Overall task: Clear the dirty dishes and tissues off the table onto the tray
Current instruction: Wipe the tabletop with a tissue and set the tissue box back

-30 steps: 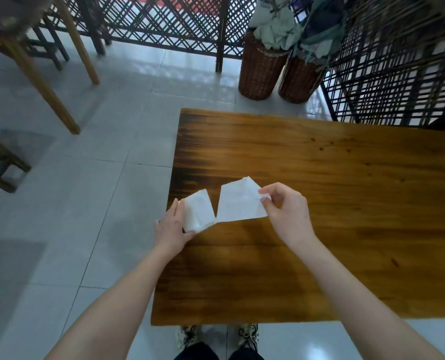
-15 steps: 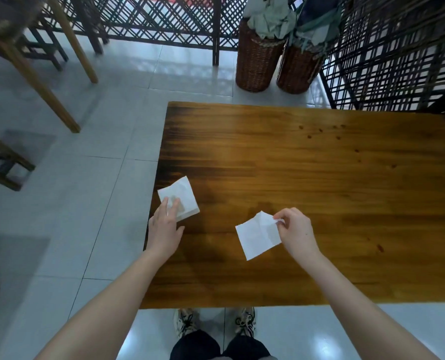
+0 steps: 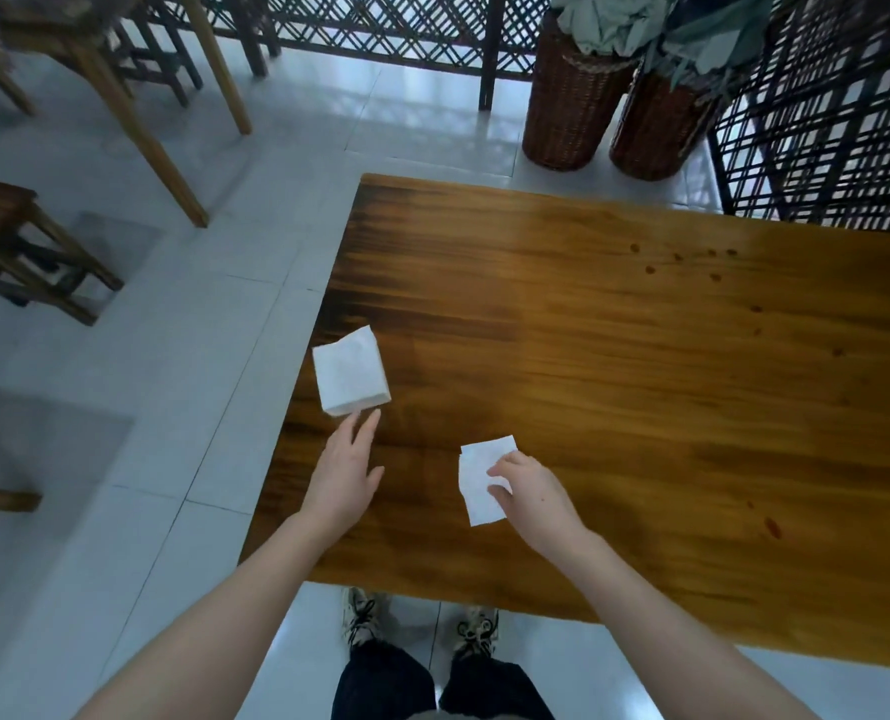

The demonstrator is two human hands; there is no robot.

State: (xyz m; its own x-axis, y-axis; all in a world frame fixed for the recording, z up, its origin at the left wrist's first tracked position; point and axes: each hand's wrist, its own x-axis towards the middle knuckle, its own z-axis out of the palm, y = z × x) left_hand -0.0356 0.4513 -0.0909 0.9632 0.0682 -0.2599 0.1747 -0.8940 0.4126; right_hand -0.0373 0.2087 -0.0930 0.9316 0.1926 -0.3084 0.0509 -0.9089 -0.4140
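Two white tissues. Folded tissue (image 3: 350, 376): thick square, flat at the table (image 3: 640, 381) left edge. Small tissue (image 3: 476, 485): thin, creased, at 4 o'clock from it, apart, pinched by right hand (image 3: 534, 498).

Centre and right of frame filled by wooden table (image 3: 640, 366). Near its left edge, folded white tissue (image 3: 350, 376) laid flat. Just below it, left hand (image 3: 341, 475) held with fingers straight; contact not discernible. At lower centre, smaller tissue (image 3: 476, 491) pinched by right hand (image 3: 531, 496), fingers curled on it. In upper right, two wicker baskets (image 3: 570, 111) seen on tiled floor (image 3: 121, 459).
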